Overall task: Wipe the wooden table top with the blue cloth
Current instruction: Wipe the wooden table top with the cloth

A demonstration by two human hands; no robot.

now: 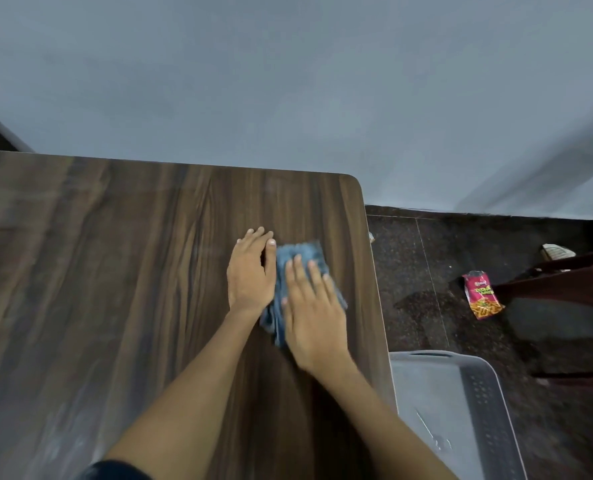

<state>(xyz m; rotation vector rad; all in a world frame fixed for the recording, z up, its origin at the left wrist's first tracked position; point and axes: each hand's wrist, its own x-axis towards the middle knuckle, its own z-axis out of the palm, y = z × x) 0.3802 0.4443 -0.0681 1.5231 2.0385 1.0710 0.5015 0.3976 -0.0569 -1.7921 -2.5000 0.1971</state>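
Blue cloth (300,258) on wooden table top (115,271), near right edge.
Right hand (314,313) flat, fingers spread, pressing cloth; left hand (251,271) flat beside it, thumb touching cloth.

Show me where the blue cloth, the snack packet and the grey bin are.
blue cloth (300,252): head view, far part, bare above the fingers.
snack packet (481,295): head view, middle of the wrapper on the floor.
grey bin (423,386): head view, inner left wall.
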